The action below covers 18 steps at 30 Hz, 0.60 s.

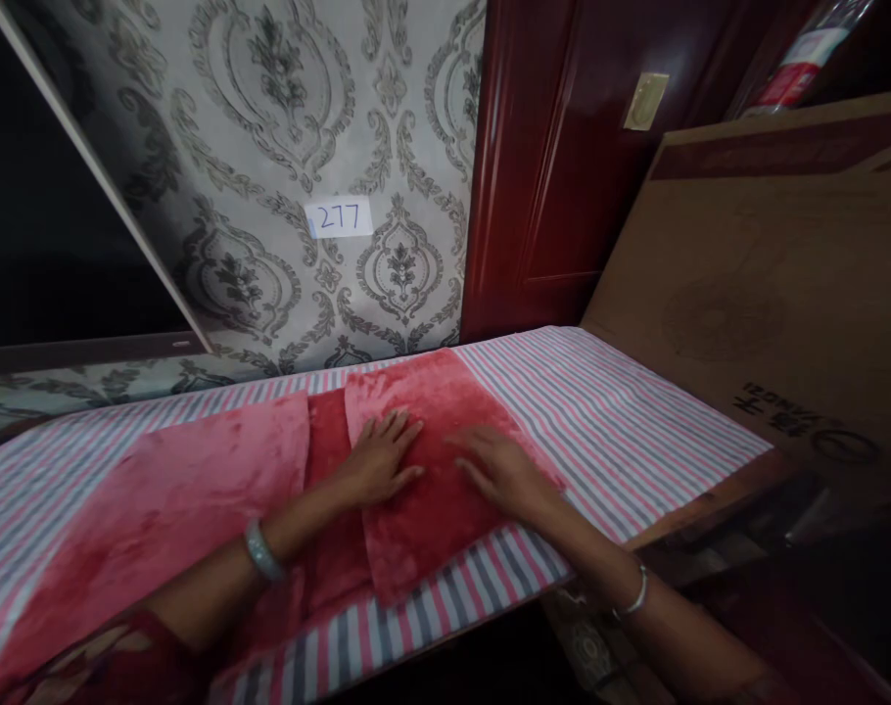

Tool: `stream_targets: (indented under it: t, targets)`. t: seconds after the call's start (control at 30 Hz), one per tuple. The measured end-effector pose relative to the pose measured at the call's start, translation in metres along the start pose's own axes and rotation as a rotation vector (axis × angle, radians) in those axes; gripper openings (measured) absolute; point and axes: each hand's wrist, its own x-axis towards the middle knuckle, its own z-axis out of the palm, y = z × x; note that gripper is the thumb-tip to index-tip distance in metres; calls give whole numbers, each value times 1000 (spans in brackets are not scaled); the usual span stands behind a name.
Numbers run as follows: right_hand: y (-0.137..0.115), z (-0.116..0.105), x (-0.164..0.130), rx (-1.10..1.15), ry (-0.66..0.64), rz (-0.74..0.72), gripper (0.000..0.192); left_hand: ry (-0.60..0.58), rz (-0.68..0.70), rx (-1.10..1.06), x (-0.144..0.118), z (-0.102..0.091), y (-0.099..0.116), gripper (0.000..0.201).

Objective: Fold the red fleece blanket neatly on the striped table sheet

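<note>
A plush red-and-pink cloth lies across the striped table cover, with its right part folded over toward the middle. On the folded part rests my left hand, palm down with fingers spread. Over the right side of that same part is my right hand, its fingers stretched out and a little blurred; whether it presses on the cloth I cannot tell. Neither hand grips anything. A darker red strip of the cloth shows between the folded part and the wide left part.
The striped table cover spreads over the table up to the patterned wall. A large cardboard box stands at the right, with a bottle behind its top. A dark screen is at the left, and a red-brown door at the back.
</note>
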Motion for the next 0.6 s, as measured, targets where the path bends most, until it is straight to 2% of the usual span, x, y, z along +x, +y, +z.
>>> stream_targets:
  t: [0.07,0.1,0.17,0.27,0.37,0.5,0.6]
  targets:
    - [21,-1,4,-127,69,78,52,34,9,3,-12,8,0,85]
    - [29,1,4,-200,61,119,62,48,3,3,-16,12,-2,90]
    - [41,11,0,-314,-35,187,78,71,-8,-4,-21,17,-6,94]
    - [49,31,-11,-384,-164,227,75,82,-18,-6,-22,21,-9,92]
    - [52,42,-18,-399,-157,224,72,73,-22,0,-22,21,-8,92]
    - [62,37,-13,-333,-204,234,69,75,-25,-7,-22,23,-8,93]
    - [75,24,9,-283,-173,253,64,61,-43,-13,-23,25,-9,93]
